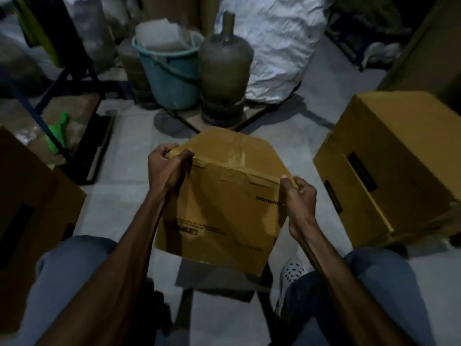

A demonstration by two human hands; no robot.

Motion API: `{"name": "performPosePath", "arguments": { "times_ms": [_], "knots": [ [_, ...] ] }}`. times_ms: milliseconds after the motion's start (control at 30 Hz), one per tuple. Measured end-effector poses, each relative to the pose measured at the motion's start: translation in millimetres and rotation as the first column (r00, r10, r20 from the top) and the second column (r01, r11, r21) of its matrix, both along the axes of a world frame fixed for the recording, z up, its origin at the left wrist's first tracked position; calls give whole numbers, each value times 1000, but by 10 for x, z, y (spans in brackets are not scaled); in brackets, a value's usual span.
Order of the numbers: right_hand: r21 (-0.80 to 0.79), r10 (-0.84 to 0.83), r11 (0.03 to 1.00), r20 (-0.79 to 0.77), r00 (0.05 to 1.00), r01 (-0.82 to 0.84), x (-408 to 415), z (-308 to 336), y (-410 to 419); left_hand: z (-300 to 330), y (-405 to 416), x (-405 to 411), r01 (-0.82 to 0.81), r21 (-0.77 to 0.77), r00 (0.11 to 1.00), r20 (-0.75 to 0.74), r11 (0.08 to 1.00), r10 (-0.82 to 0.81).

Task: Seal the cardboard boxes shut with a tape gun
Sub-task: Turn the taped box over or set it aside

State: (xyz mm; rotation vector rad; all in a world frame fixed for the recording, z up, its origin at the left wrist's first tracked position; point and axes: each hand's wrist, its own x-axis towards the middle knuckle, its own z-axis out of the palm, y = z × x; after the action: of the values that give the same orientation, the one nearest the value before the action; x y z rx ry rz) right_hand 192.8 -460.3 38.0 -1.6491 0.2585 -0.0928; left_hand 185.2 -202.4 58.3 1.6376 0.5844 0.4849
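We hold the taped brown cardboard box (224, 196) tilted between our knees, left hand (166, 168) and right hand (299, 193) each clamped on its upper edge. We judge it sealed; next it goes aside. Bare grey floor (132, 151) lies ahead, another cardboard box (381, 166) close on the right.

A cardboard box (224, 196) stands on the floor (129, 196) between the person's knees, tilted, with the left hand (167, 168) at its upper left corner and the right hand (296, 196) at its upper right corner. A second box (389, 166) lies to its right, a third box (32, 208) to its left. Behind it stand a bucket (172, 73) and, just right of that, a gas cylinder (224, 71).
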Motion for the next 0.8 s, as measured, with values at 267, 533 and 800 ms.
{"name": "performPosePath", "arguments": {
  "times_ms": [267,533,800],
  "knots": [
    [122,-253,965,170,953,234,254,968,-918,904,-1000,371,56,-22,974,222,998,-50],
    [85,-487,854,480,730,514,529,1994,-2298,1653,-2488,755,159,-143,857,510,977,-65],
    [67,-541,773,588,601,630,790,2439,-3983,1820,-4154,1147,464,-32,687,643,885,-337]
  ]
}}
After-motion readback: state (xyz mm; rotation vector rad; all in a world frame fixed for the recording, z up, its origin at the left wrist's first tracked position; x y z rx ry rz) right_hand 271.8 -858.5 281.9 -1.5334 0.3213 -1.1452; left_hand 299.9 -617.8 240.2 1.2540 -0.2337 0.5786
